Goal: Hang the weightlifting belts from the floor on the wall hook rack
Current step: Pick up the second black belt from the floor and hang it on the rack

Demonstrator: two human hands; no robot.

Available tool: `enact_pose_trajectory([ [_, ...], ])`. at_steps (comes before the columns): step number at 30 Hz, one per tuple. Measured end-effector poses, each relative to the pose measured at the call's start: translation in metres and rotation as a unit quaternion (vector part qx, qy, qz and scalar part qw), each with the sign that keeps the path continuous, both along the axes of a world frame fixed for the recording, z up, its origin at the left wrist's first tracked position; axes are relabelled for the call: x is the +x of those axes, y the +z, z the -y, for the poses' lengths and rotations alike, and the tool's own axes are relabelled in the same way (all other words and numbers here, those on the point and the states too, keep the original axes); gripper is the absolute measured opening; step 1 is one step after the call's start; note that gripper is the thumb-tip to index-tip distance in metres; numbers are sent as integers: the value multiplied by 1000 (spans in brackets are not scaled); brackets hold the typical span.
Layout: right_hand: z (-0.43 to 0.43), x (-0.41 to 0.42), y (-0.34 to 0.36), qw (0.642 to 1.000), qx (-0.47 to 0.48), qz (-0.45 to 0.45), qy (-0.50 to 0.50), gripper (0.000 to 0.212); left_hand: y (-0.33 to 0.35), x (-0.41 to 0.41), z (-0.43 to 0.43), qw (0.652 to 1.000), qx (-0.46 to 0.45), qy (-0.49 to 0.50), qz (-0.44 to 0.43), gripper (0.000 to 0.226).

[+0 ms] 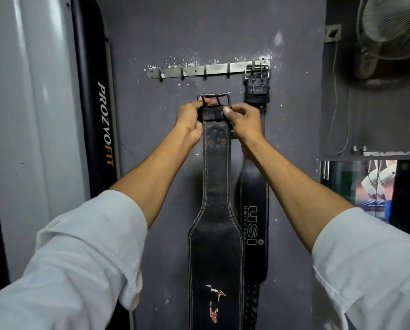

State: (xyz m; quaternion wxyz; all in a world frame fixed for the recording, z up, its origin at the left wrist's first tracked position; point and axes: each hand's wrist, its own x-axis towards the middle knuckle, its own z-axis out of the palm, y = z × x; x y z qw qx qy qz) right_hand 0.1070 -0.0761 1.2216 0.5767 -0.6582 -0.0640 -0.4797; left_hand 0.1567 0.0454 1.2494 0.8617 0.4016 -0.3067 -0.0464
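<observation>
Black leather belt is held up in front of the wall by its top end and gripped from both sides. The left hand is curled round the strap and the frame of the buckle. The right hand pinches the strap just under that buckle.

From the grip the belt's long axis runs straight down, and its wide part hangs between the forearms. The buckle is seen below the rack and apart from it, under the free hooks, one hook being nearly overhead. A second belt is already hung by its buckle at the rack's right end.

A short lift straight up is judged to be needed, so that the buckle frame can be slipped over a hook. Both hands are about equally near.
</observation>
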Motion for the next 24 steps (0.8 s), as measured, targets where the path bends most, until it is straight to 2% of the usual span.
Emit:
enact_pose_trajectory([
  [3, 6, 3, 21, 999, -1, 33, -42, 6, 24, 3, 6, 1000, 4, -8, 7, 31],
  [7, 19, 13, 48, 993, 13, 54, -106, 8, 42, 17, 23, 989, 103, 71, 79, 12],
  [14, 58, 46, 84, 988, 39, 65, -138, 13, 55, 39, 54, 969, 160, 148, 118, 13],
  [19, 73, 69, 104, 986, 28, 53, -154, 16, 68, 63, 77, 964, 118, 208, 114, 42],
  [22, 78, 86, 124, 984, 36, 60, -165, 33, 70, 82, 90, 942, 88, 272, 178, 66],
  [24, 81, 94, 136, 983, 40, 58, -170, 29, 76, 94, 96, 930, 84, 286, 216, 72],
])
